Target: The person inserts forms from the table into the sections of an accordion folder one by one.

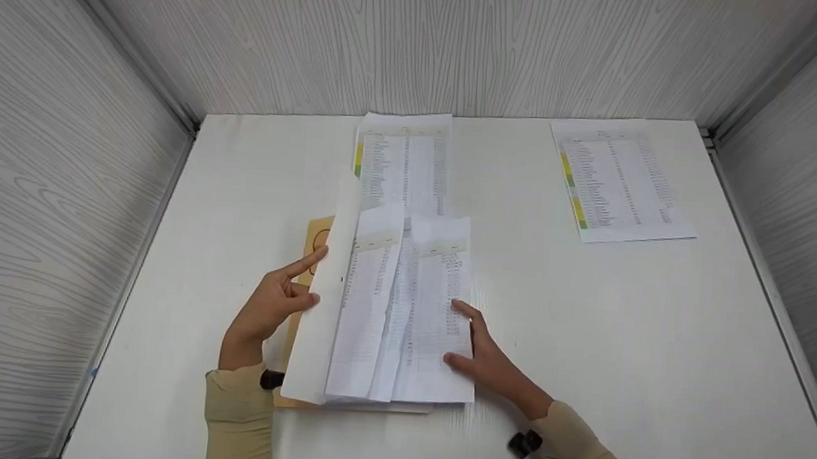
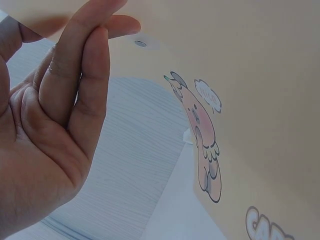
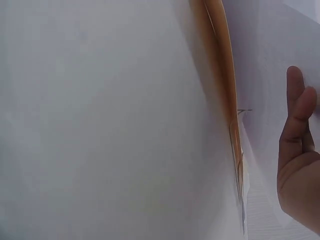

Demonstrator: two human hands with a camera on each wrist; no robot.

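My left hand (image 1: 269, 306) grips the left side of a tan folder (image 1: 293, 343), its thumb and index finger lying on the white inner face of the cover (image 1: 325, 309). Up close in the left wrist view, the tan outer side shows a pink cartoon animal (image 2: 200, 125), lettering and a small hole. Printed sheets (image 1: 367, 326) stand partly spread against the cover, with columns of small text. At their right edge my right hand (image 1: 489, 359) holds another printed sheet (image 1: 431, 316), thumb and a fingertip on its front. The right wrist view catches its fingers beside white paper and a tan edge (image 3: 217, 50).
Behind the folder, a printed stack (image 1: 405, 162) with yellow and green strips lies toward the back wall, partly covered by the raised sheets. A similar stack (image 1: 620, 182) lies at the back right of the white table (image 1: 587, 325). Grained white panels (image 1: 427, 46) enclose the table's back and sides.
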